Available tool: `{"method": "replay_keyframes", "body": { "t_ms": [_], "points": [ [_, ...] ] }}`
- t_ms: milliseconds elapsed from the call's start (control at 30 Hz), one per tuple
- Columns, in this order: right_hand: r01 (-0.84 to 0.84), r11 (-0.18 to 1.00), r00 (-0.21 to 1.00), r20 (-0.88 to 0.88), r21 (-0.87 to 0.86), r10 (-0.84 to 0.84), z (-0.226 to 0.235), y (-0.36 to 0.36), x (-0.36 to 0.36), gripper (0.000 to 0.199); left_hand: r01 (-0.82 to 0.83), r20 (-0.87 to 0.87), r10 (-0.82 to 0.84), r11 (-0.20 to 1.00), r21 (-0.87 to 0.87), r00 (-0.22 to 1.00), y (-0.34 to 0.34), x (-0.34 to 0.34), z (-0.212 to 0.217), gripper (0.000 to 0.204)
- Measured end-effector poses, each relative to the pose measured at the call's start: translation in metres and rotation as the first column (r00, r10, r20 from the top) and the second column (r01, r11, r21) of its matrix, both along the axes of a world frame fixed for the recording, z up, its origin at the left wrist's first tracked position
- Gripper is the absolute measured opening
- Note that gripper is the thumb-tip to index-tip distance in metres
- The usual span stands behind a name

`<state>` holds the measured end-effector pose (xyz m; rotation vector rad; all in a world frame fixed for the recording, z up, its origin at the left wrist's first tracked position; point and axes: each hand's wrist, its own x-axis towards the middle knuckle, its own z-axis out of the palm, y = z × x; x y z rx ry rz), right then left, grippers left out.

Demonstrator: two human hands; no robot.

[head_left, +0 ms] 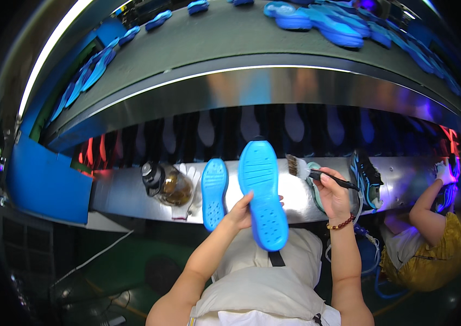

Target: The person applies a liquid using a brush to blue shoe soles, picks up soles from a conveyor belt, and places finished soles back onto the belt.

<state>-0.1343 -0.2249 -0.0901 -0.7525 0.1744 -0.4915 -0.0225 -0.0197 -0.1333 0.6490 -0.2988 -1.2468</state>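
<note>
Two hands [241, 212] [332, 194], one held sole [263, 191], one brush [313, 174]

Long silver metal bench [122, 190]. From left end to right: 1 rounded, transparent brownish bottle [175, 187], black-capped; 1 white fabric glove [191, 179] beside it; 1 elongated blue perforated sole [214, 190] overlapping the front edge; 1 black-and-teal laced shoe [368, 176].

Blue grooved sole [263, 187], held lengthwise, black-handled brush [315, 174], tilted near it

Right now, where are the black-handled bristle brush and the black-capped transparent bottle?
Black-handled bristle brush [316, 174]: head view, on the handle.
Black-capped transparent bottle [175, 188]: head view, on the body.
</note>
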Motion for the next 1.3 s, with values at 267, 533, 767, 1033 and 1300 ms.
{"method": "replay_keyframes", "body": {
  "t_ms": [267,533,767,1033,1300],
  "points": [
    [-0.091,0.990,0.987,-0.143,-0.106,0.075,-0.008,0.015,0.040,0.020,-0.039,-0.232,-0.003,0.983,-0.177,0.973,-0.022,-0.022,0.004,0.104],
    [-0.055,0.757,0.968,-0.220,-0.651,-0.119,0.008,0.029,0.063,0.016,-0.300,-0.214,0.315,0.949,0.100,0.925,-0.036,-0.029,0.007,0.086],
    [-0.070,0.365,0.988,-0.114,-0.928,-0.100,-0.003,0.070,0.011,0.016,-0.473,-0.107,0.521,0.831,0.294,0.847,-0.028,-0.006,0.013,0.088],
    [-0.244,0.711,0.970,-0.172,-0.660,0.173,0.041,0.031,0.001,0.015,-0.224,-0.154,0.230,0.973,0.059,0.961,-0.003,-0.011,0.027,0.096],
    [-0.342,0.631,0.900,-0.050,-0.697,0.433,0.051,0.035,0.007,0.021,-0.315,-0.074,0.330,0.935,0.163,0.941,-0.014,-0.020,0.061,0.087]
  ]
}}
